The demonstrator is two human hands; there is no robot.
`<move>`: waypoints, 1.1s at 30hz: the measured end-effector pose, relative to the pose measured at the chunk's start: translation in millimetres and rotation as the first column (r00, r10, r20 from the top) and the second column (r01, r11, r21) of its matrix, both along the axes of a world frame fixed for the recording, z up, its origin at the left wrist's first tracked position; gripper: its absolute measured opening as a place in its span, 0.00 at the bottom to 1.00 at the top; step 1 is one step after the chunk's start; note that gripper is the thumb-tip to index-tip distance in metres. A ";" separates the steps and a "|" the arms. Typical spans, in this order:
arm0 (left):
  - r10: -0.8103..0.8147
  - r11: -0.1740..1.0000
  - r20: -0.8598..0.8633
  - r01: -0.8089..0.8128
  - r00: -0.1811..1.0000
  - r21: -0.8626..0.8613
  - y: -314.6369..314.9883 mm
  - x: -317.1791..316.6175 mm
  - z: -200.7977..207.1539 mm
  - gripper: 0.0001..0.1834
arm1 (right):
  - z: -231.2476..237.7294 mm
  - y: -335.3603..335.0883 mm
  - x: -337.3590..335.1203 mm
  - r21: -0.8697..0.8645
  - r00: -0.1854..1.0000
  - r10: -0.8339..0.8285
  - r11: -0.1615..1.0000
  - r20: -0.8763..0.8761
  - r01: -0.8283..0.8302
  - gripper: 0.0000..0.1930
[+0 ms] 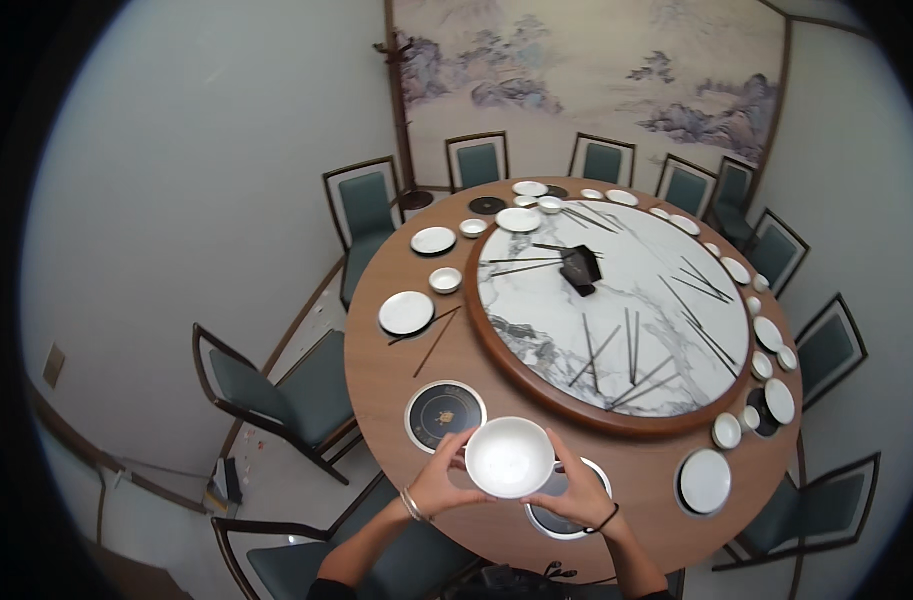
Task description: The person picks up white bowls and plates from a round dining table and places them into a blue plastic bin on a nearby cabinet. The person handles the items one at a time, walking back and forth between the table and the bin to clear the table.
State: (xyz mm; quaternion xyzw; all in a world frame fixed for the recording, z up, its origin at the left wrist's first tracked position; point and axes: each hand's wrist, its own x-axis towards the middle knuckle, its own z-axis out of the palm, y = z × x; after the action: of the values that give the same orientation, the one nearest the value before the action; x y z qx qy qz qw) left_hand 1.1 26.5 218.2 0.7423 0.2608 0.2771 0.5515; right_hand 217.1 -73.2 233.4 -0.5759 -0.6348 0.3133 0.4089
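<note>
A white round bowl (511,457) is held between both hands above the near edge of the table, its opening facing up toward me. My left hand (442,487) grips its left side, fingers along the wall and thumb low at the front. On the opposite side my right hand (583,492) closes on the bowl in the same way. Something small and white shows beside the bowl near the right fingers; I cannot make out what. Below the right hand lies a dark round mat (547,518), partly covered. Another dark mat (446,417) with a gold emblem lies beyond the left hand.
A marble turntable (537,320) carries loose dark chopsticks (632,345) and a black angular holder (581,268). White plates (407,313) and small bowls (445,280) ring the wooden table (397,365). Green chairs (277,390) surround it, one close at my left.
</note>
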 end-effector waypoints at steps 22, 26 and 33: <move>-0.725 0.689 0.017 0.725 0.689 0.006 -217.1 9.0 60.6 0.54 | 51.4 -334.9 -141.2 0.028 0.593 -0.774 0.603 -0.224 0.798 0.50; -0.858 0.483 0.133 0.867 0.497 -0.123 -271.8 34.1 64.0 0.57 | 66.6 -393.6 -177.7 0.212 0.378 -0.912 0.342 -0.160 0.915 0.48; -0.970 0.181 0.164 0.983 0.180 -0.007 -418.8 48.9 82.9 0.58 | 60.6 -529.9 -237.5 0.247 0.078 -0.977 0.028 -0.197 0.969 0.49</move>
State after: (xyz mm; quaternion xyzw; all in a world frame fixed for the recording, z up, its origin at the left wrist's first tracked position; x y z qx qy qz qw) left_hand 50.0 -392.4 301.0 0.6875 -0.2918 -0.1085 0.6561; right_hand -20.5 -603.1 294.1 -0.7827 -0.1194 -0.1621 0.5889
